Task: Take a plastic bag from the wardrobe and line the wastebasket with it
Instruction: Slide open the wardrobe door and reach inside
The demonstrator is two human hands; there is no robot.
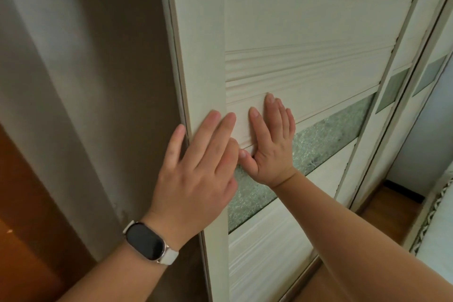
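A cream wardrobe with sliding doors fills the view; its left door [306, 19] is closed, with grooved panels and a band of textured green glass [326, 135]. My left hand [196, 174], with a dark smartwatch on the wrist, lies flat on the door's left frame, fingers spread. My right hand [272, 144] presses flat on the panel just above the glass band, fingers together and pointing up. Both hands hold nothing. No plastic bag and no wastebasket are in view.
A grey-brown curtain [85, 81] hangs left of the wardrobe. A second sliding door [397, 86] stands to the right. Wooden floor [389, 206] shows at the lower right beside a bed edge with white bedding [438, 223].
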